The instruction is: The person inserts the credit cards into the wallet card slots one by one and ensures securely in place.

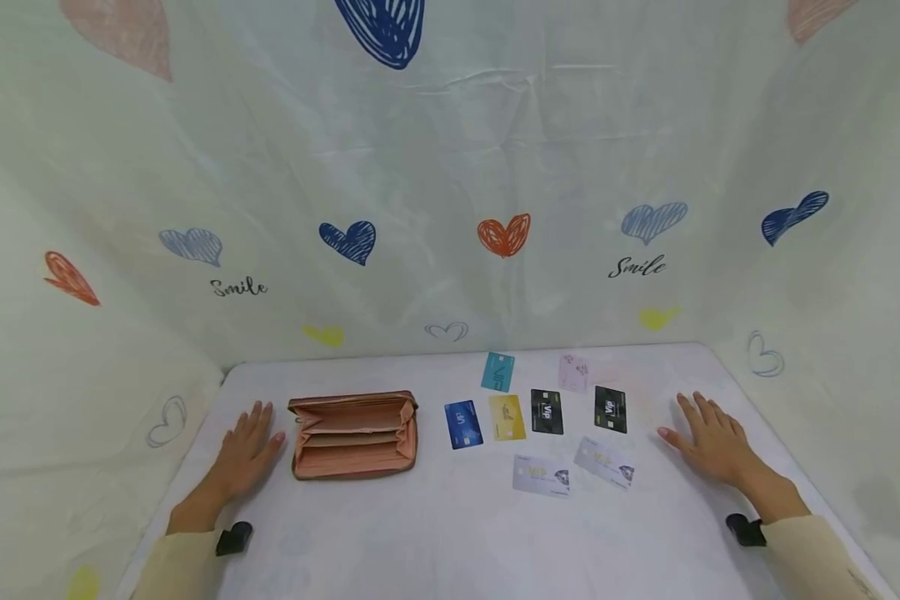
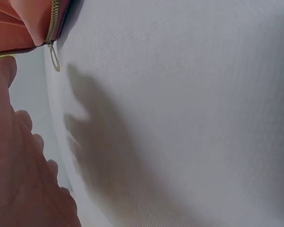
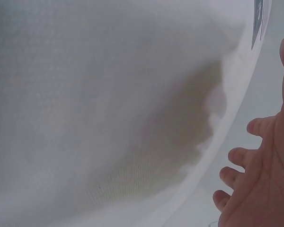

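An unzipped wallet [image 1: 355, 462] with a pinkish-orange inside lies on the white table, its zip pull [image 2: 54, 57] hanging at a corner in the left wrist view. My left hand [image 1: 242, 457] is just left of it, fingers straight, holding nothing. Far to the right, my right hand [image 1: 716, 442] is spread with nothing in it. Between the wallet and that hand lie several cards: a blue card [image 1: 463, 424], a gold card [image 1: 507, 417], a teal card [image 1: 498, 372], a pale pink card [image 1: 573, 373], a black card [image 1: 547, 412], another black card [image 1: 611, 409] and two silver cards [image 1: 542, 476].
The white table [image 1: 375, 542] ends at the back against a pale curtain [image 1: 435, 167] printed with hearts and the word Smile. The curtain also hangs at both sides. A black strap piece sits at each wrist.
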Available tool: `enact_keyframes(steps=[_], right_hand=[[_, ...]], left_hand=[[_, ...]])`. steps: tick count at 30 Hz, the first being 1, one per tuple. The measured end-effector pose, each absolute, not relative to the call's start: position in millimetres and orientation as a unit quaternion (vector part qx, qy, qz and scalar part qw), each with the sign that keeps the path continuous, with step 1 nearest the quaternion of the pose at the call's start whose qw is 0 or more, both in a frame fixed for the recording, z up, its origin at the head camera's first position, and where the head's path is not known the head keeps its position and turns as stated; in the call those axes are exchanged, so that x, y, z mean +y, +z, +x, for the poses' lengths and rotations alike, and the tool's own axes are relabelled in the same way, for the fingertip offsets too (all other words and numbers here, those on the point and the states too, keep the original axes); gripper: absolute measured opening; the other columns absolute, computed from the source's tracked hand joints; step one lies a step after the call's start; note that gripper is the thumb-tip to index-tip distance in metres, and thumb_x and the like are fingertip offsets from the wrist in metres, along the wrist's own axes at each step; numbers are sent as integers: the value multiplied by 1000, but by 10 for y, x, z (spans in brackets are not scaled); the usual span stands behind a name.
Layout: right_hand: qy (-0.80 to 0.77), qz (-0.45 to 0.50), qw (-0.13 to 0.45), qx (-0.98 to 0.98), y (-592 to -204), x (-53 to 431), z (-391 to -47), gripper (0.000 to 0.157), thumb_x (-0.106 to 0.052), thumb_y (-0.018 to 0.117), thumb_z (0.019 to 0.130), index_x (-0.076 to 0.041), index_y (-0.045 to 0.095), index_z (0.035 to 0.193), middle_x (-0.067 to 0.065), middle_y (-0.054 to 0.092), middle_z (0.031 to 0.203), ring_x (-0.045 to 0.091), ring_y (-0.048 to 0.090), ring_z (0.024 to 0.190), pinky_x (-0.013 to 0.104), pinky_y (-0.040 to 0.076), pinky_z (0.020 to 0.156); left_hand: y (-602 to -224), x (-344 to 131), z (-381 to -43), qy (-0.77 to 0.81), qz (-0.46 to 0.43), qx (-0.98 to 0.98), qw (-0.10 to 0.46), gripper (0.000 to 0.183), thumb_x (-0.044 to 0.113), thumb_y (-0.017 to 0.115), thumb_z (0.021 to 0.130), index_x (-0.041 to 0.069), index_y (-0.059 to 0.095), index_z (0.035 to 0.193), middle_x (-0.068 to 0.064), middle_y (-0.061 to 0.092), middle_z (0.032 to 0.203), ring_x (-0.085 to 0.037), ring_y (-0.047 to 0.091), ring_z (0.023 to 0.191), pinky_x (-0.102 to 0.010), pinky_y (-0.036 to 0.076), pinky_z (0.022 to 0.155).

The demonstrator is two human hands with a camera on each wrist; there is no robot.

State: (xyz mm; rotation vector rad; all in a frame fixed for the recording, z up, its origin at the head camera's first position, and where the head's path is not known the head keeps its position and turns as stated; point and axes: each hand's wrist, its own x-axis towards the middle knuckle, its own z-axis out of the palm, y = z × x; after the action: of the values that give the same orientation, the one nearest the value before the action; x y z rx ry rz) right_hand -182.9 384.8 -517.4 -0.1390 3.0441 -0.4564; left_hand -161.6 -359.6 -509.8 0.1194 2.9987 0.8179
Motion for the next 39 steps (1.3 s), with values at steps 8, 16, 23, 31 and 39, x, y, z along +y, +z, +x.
enact_keyframes(steps=[8,16,23,31,39], right_hand=[[-151,-51,23,987,-5198,3809,-1786,93,-54,60,104,16,29,156,49,19,157,70,17,142,83,14,112],[-161,-63,13,985,-5182,3731,-1725,88,-49,63,104,15,31,156,48,22,156,68,21,142,82,17,111],[-164,-74,2,984,-5159,3659,-1675,82,-45,64,104,15,35,153,47,29,153,66,28,140,82,23,108],[-170,-99,-13,980,-5135,3593,-1638,75,-40,66,103,13,42,150,46,38,149,65,37,136,80,31,105],[-185,-118,-6,976,-5116,3471,-1593,73,-36,71,101,12,46,149,45,43,146,65,43,132,78,37,104]], left_hand=[[-5008,-3493,-1615,336,58,940,29,78,30,55,110,-13,16,163,-40,11,167,-64,8,152,-77,10,119],[-4964,-3440,-1522,377,40,924,53,85,28,70,102,-5,22,164,-40,19,165,-63,17,151,-76,19,117],[-4966,-3438,-1467,435,68,898,30,76,13,77,94,-8,35,154,-36,35,159,-58,30,148,-13,28,115],[-4946,-3392,-1485,464,87,881,27,76,8,82,91,-7,40,152,-34,38,159,-57,32,147,-1,26,99],[-4976,-3368,-1523,489,80,868,41,84,5,82,90,-7,32,157,-34,30,164,-56,28,150,1,26,99]])
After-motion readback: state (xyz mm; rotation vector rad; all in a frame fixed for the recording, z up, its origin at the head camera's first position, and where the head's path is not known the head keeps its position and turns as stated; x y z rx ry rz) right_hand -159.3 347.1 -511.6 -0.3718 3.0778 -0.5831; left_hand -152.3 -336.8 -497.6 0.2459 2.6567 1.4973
